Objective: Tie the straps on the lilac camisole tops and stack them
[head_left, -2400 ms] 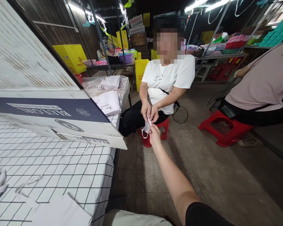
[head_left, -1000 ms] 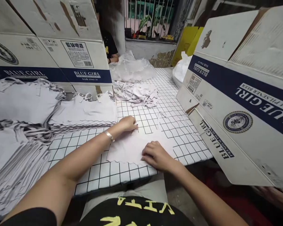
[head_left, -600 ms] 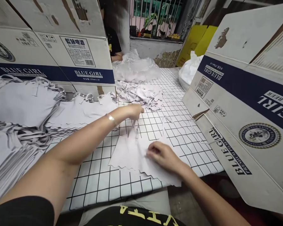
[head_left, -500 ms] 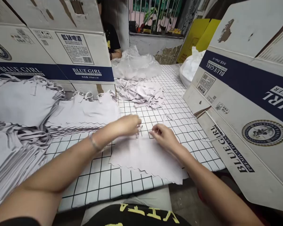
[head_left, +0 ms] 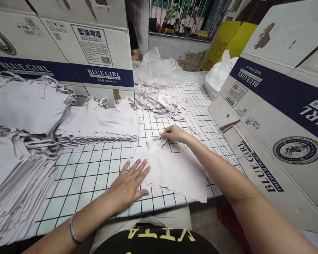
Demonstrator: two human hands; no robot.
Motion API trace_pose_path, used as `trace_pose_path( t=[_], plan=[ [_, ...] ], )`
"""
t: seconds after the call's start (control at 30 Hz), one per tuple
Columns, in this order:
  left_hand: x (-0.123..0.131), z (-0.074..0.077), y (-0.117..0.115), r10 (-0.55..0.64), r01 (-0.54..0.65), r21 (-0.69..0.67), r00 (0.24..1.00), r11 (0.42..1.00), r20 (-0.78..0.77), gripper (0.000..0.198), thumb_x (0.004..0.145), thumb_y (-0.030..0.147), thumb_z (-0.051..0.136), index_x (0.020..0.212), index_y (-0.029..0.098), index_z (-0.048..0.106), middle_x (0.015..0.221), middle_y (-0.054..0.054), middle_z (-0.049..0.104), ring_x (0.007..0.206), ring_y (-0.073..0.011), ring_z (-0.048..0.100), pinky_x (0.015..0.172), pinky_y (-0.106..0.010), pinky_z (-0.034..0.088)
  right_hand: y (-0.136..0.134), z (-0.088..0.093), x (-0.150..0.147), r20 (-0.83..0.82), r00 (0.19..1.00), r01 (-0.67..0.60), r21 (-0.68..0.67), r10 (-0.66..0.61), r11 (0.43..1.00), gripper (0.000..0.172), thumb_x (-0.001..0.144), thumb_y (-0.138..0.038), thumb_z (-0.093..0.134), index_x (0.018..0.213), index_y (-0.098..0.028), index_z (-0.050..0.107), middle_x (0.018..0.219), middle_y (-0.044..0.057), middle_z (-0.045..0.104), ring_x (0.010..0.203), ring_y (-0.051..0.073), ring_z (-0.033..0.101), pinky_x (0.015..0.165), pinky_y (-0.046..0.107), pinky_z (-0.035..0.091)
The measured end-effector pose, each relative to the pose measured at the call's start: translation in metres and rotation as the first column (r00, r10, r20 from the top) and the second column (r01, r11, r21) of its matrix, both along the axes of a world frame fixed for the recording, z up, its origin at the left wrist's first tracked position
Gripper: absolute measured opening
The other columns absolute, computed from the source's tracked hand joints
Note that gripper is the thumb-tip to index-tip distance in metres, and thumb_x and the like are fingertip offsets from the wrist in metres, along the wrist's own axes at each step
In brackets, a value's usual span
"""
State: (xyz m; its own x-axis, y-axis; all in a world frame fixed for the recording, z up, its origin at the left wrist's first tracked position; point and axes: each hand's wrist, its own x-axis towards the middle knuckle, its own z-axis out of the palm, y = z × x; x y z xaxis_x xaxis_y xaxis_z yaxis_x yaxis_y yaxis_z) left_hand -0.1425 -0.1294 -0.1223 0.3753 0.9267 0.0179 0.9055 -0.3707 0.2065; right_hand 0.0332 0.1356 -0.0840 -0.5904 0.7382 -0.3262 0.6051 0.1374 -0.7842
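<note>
A pale garment (head_left: 176,173) lies on a grid-patterned tablecloth (head_left: 95,165) between a person's two bare hands.
The left hand (head_left: 129,185), nearer the person, rests flat, fingers spread, its fingertips on the garment's left edge; the garment stretches away to that hand's right, wavy hem toward the person. Farther in, the right hand (head_left: 164,134) pinches a strap (head_left: 157,139) at the top edge. Left of the left hand rise thick piles of similar garments (head_left: 21,106), with a neat stack (head_left: 98,121) just beyond it. A printed carton (head_left: 259,123) flanks the right hand's right. Past its fingers sit crumpled cloth (head_left: 164,102), then clear plastic (head_left: 159,68) near a co-worker's arm (head_left: 135,54).
</note>
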Motion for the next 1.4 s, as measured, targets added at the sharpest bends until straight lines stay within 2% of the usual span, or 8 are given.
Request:
trace_pose_path(
  t=[0.13, 0.33, 0.43, 0.6, 0.87, 1.03, 1.13, 1.4],
  plan=[
    [0.000, -0.012, -0.008, 0.049, -0.049, -0.017, 0.999, 0.999, -0.018, 0.064, 0.096, 0.057, 0.030, 0.152, 0.029, 0.018, 0.158, -0.006, 0.020, 0.145, -0.0278, 0.017, 0.116, -0.050, 0.006, 0.008, 0.012, -0.001, -0.131, 0.984, 0.019, -0.605, -0.123, 0.796, 0.034, 0.091, -0.036, 0.055, 0.071, -0.011, 0.067, 0.073, 0.007, 0.065, 0.050, 0.008, 0.043, 0.044, 0.021, 0.035],
    [0.001, -0.012, -0.016, 0.104, -0.103, -0.019, 0.995, 0.994, 0.002, 0.059, 0.095, 0.059, 0.034, 0.149, 0.040, 0.022, 0.159, -0.007, 0.016, 0.144, -0.0333, 0.018, 0.111, -0.061, 0.009, 0.003, 0.008, -0.024, -0.261, 0.876, 0.060, -0.775, -0.405, 0.629, 0.027, 0.096, -0.030, 0.046, 0.088, -0.011, 0.064, 0.069, 0.004, 0.064, 0.044, 0.005, 0.037, 0.036, 0.016, 0.027],
    [0.001, -0.013, -0.023, 0.121, -0.121, -0.024, 0.993, 0.992, 0.006, 0.059, 0.095, 0.057, 0.034, 0.150, 0.040, 0.020, 0.158, -0.009, 0.017, 0.144, -0.0341, 0.017, 0.110, -0.063, 0.008, -0.002, 0.006, -0.038, -0.238, 0.926, 0.029, -0.730, -0.294, 0.682, 0.025, 0.095, -0.030, 0.048, 0.085, -0.014, 0.064, 0.059, -0.001, 0.057, 0.040, 0.004, 0.026, 0.036, 0.017, 0.024],
    [0.001, -0.016, -0.027, 0.128, -0.128, 0.006, 0.992, 0.992, 0.011, 0.059, 0.095, 0.057, 0.033, 0.150, 0.039, 0.019, 0.158, -0.009, 0.018, 0.144, -0.0337, 0.018, 0.110, -0.062, 0.006, -0.002, 0.015, -0.045, 0.055, 0.997, 0.068, -0.234, -0.056, 0.970, 0.032, 0.079, -0.039, 0.070, 0.062, -0.012, 0.065, 0.063, 0.005, 0.062, 0.044, 0.005, 0.032, 0.039, 0.022, 0.024],
    [0.000, -0.018, -0.027, 0.123, -0.125, 0.046, 0.992, 0.991, 0.030, 0.059, 0.095, 0.055, 0.035, 0.150, 0.039, 0.020, 0.158, -0.009, 0.019, 0.145, -0.0324, 0.017, 0.111, -0.060, 0.000, 0.006, 0.010, -0.040, 0.071, 0.994, 0.084, -0.080, -0.079, 0.993, 0.026, 0.062, -0.027, 0.083, 0.069, -0.016, 0.061, 0.060, 0.000, 0.059, 0.048, 0.006, 0.041, 0.044, 0.020, 0.031],
    [0.000, -0.016, -0.027, 0.125, -0.126, 0.037, 0.991, 0.991, 0.044, 0.059, 0.095, 0.057, 0.034, 0.149, 0.038, 0.022, 0.158, -0.009, 0.019, 0.145, -0.0319, 0.017, 0.112, -0.059, -0.002, 0.011, 0.014, -0.036, 0.172, 0.976, -0.101, -0.190, 0.135, 0.977, 0.024, 0.061, -0.028, 0.083, 0.069, -0.015, 0.063, 0.059, 0.001, 0.060, 0.046, 0.005, 0.038, 0.043, 0.021, 0.027],
    [0.000, -0.016, -0.027, 0.126, -0.127, 0.034, 0.991, 0.991, 0.053, 0.058, 0.095, 0.057, 0.034, 0.149, 0.039, 0.022, 0.158, -0.009, 0.019, 0.145, -0.0315, 0.018, 0.112, -0.058, -0.004, 0.018, 0.020, -0.026, 0.037, 0.944, -0.274, -0.471, 0.329, 0.839, 0.030, 0.069, -0.037, 0.078, 0.065, -0.012, 0.062, 0.062, 0.002, 0.058, 0.049, 0.006, 0.038, 0.045, 0.021, 0.029],
    [0.000, -0.018, -0.027, 0.133, -0.135, 0.037, 0.990, 0.990, 0.047, 0.057, 0.095, 0.057, 0.034, 0.149, 0.039, 0.023, 0.157, -0.009, 0.020, 0.144, -0.0316, 0.020, 0.112, -0.059, -0.001, 0.009, 0.005, -0.022, -0.434, 0.848, -0.127, -0.723, -0.303, 0.679, 0.018, 0.078, -0.029, 0.069, 0.077, -0.016, 0.056, 0.068, -0.002, 0.051, 0.053, 0.007, 0.038, 0.045, 0.019, 0.031]
  ],
)
